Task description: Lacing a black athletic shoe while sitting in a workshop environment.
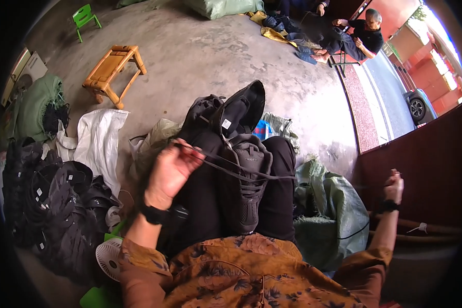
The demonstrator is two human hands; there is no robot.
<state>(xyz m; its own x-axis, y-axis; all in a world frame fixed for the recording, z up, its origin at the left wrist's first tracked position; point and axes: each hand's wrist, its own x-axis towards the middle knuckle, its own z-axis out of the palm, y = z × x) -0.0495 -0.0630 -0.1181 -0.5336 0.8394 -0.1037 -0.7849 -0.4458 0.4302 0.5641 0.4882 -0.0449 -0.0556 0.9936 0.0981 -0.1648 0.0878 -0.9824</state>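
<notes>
A black lace-up shoe upper (248, 203) lies across my lap between my thighs, its toe toward me and its tongue upright. Dark shoelace (226, 169) runs through its eyelets and stretches out to both sides. Left of the shoe, my left hand (175, 167) is raised, fingers pinched on one length of lace. Far out to the right, my right hand (393, 186) is closed; the lace leads toward it, faint from blur near the fingers. Another black shoe upper (245, 110) stands just beyond my knees.
Black uppers (61, 205) are heaped at left beside a white sack (101, 146) and a small fan (109, 258). A pale green sack (328, 210) stands by my right leg. Ahead are a bamboo stool (108, 74), a green chair (85, 19) and a seated person (362, 38).
</notes>
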